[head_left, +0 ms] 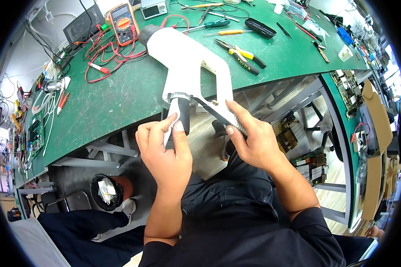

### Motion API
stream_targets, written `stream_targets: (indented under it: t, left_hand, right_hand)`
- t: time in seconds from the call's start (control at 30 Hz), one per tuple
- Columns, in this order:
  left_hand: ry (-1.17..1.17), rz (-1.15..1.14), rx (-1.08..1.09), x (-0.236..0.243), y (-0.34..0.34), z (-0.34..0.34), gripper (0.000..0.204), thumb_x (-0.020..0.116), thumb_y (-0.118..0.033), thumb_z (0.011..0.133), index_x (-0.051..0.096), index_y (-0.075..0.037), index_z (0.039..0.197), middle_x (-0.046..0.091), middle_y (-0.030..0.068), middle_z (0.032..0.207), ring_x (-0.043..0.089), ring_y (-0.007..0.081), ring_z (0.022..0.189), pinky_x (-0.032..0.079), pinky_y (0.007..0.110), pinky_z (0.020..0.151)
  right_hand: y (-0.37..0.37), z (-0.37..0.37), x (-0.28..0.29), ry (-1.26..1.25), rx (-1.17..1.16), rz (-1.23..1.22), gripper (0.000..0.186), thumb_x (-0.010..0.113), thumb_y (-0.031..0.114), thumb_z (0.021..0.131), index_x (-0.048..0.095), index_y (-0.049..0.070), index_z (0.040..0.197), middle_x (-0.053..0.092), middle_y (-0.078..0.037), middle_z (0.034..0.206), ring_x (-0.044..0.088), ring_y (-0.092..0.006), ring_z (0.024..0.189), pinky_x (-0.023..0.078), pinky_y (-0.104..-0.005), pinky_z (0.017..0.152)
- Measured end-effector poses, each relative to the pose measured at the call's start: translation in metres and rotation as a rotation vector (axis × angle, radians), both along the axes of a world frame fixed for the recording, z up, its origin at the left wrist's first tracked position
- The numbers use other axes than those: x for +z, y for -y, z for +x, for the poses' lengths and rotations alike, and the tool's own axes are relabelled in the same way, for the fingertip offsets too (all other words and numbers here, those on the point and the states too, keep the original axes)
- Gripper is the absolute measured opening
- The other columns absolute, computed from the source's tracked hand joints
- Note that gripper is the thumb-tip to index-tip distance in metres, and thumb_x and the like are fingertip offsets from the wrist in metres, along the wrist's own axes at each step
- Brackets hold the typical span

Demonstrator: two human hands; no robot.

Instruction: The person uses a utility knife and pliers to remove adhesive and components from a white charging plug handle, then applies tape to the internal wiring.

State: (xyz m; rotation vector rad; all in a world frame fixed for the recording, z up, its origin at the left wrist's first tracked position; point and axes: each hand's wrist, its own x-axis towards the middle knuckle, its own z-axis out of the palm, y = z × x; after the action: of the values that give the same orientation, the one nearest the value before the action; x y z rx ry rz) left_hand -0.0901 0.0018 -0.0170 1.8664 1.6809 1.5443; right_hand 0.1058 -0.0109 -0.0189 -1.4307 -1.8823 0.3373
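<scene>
A white plastic housing (173, 53) with a loop-shaped handle and a black round end rests partly on the bench, its lower end past the front edge. From its lower opening comes a black cylinder (182, 116). My left hand (165, 149) pinches a thin white piece (173, 116) between thumb and fingers, right beside that cylinder. My right hand (254, 138) closes round the lower tip of the handle, where a black strip (214, 113) and a ribbed edge show. What lies under the right fingers is hidden.
Pliers (241, 55), screwdrivers (209, 24), a black case (260, 28) and an orange multimeter (124, 24) with red leads lie on the green bench (107, 95). Circuit boards (348, 91) and a cardboard box (378, 115) are at right. A waste bin (120, 189) stands below, near another person's leg (80, 227).
</scene>
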Motion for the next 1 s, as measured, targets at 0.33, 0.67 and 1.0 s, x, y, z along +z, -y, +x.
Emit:
stream_targets:
  t: [0.33, 0.67, 1.0]
  left_hand:
    - [0.139, 0.236, -0.046, -0.033, 0.006, -0.002, 0.013, 0.073, -0.001, 0.087, 0.063, 0.002, 0.093, 0.063, 0.0149, 0.098, 0.063, 0.0283, 0.095, 0.050, 0.037, 0.085]
    - [0.088, 0.215, -0.082, -0.035, 0.002, -0.008, 0.041, 0.079, -0.023, 0.084, 0.058, 0.001, 0.109, 0.057, 0.0181, 0.111, 0.056, 0.0339, 0.104, 0.046, 0.044, 0.091]
    - [-0.031, 0.134, -0.006, -0.026, -0.015, 0.009, 0.050, 0.077, -0.010, 0.077, 0.056, 0.001, 0.120, 0.055, 0.0175, 0.118, 0.052, 0.0360, 0.109, 0.042, 0.046, 0.095]
  right_hand:
    - [-0.001, 0.002, -0.003, 0.005, 0.018, 0.027, 0.056, 0.068, 0.014, 0.089, 0.051, 0.007, 0.141, 0.070, -0.022, 0.104, 0.069, -0.0381, 0.079, 0.056, -0.0414, 0.066]
    - [-0.002, 0.004, 0.029, 0.198, 0.059, 0.062, 0.054, 0.072, 0.015, 0.086, 0.055, 0.008, 0.137, 0.063, -0.013, 0.079, 0.064, -0.0339, 0.065, 0.051, -0.0421, 0.056]
    - [-0.038, 0.004, 0.098, 0.715, 0.239, 0.037, 0.045, 0.071, 0.021, 0.087, 0.058, 0.009, 0.128, 0.063, -0.011, 0.070, 0.066, -0.0299, 0.061, 0.052, -0.0389, 0.053]
